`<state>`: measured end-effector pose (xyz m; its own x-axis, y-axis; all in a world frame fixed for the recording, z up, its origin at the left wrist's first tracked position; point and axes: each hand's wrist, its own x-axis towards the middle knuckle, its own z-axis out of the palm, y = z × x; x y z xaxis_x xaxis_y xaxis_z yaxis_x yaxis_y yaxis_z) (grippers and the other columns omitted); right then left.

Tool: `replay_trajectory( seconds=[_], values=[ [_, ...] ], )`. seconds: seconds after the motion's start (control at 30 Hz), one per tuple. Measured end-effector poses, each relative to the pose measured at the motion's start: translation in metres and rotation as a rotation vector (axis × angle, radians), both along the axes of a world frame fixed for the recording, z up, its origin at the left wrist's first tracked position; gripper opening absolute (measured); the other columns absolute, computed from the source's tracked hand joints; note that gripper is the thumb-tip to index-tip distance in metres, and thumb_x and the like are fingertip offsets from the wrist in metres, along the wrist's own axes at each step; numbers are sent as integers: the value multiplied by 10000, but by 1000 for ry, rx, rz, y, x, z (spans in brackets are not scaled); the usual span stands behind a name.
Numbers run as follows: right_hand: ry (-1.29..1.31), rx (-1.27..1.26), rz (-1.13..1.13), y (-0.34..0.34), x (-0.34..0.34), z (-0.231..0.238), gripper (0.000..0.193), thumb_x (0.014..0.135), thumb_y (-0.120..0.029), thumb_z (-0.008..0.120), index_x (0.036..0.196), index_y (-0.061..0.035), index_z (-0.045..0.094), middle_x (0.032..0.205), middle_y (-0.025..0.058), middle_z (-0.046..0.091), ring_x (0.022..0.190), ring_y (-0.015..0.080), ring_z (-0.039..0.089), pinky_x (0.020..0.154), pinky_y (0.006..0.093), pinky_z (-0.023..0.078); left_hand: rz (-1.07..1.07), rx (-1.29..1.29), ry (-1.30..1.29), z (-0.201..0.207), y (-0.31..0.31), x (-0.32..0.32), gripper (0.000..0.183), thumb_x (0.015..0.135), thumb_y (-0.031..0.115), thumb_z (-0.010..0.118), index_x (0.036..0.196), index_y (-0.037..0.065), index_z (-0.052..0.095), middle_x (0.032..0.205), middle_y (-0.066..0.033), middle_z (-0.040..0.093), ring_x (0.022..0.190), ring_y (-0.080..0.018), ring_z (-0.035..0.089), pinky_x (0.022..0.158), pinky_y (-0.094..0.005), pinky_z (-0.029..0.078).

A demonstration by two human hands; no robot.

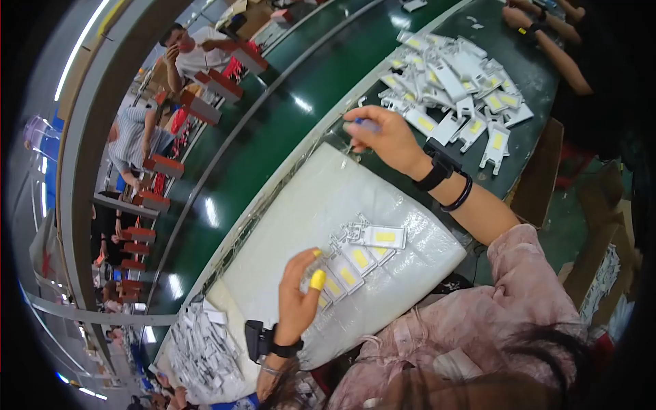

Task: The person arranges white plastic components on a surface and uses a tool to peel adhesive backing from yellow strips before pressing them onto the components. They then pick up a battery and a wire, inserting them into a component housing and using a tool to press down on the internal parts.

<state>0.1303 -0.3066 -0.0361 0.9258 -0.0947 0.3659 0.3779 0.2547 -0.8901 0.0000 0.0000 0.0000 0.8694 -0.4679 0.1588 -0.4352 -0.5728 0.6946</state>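
My left hand is over the white padded mat, yellow covers on its thumb and index finger. Those two fingers are apart, beside a row of white flat parts with yellow patches. One more such part lies across the row's upper end, next to small pale pieces. Beyond the mat's far corner, my right hand has its fingers curled together near the table edge. A small bluish, see-through thing shows between them; its kind is unclear.
A large heap of similar white parts covers the dark table at upper right. Slim white pieces are piled at lower left. Past the mat runs a green conveyor belt. Co-workers sit across it; another person's arms reach in at upper right.
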Motion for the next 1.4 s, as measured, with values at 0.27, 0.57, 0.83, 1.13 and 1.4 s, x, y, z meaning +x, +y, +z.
replay_trajectory(
  seconds=[0.27, 0.57, 0.83, 1.13, 1.4],
  values=[
    [26, -131, 27, 19, -16, -9, 180, 1021, -221, 573, 1044, -51, 626, 792, -11, 600, 625, 43, 560, 552, 207, 442, -170, 340, -202, -14, -66, 29, 406, 775, -18, 656, 1175, 47, 643, 1095, -120, 643, 953, -287, 620, 784, -362, 514],
    [108, -206, 35, 6, -8, -23, 176, 1005, -211, 592, 1020, -41, 637, 777, -11, 597, 627, 46, 546, 565, 222, 466, -461, 598, -489, -12, -77, 57, 322, 769, 74, 615, 1091, 61, 623, 1044, -81, 613, 889, -242, 615, 702, -367, 508],
    [154, -132, 7, 10, -4, -22, 205, 1006, -237, 594, 1026, -39, 643, 738, -4, 586, 628, 52, 551, 563, 243, 489, -674, 575, -498, -15, -99, 102, 249, 781, 91, 621, 1029, 92, 640, 992, -56, 636, 924, -264, 634, 743, -392, 523],
    [141, -112, -6, 13, -10, -18, 222, 1001, -264, 607, 1010, -44, 638, 684, -19, 556, 582, 58, 518, 540, 233, 444, -851, 397, -431, -21, -120, 98, 556, 707, 196, 764, 1232, 81, 620, 1310, -159, 545, 1227, -384, 495, 1026, -481, 420],
    [34, -260, -191, 11, -5, -21, 253, 1006, -282, 599, 890, -57, 594, 659, -12, 542, 586, 34, 500, 531, 243, 415, -857, 410, -342, -25, -103, 102, 476, 744, 233, 732, 1186, 86, 629, 1333, -159, 543, 1252, -393, 491, 1052, -580, 361]
  ],
)
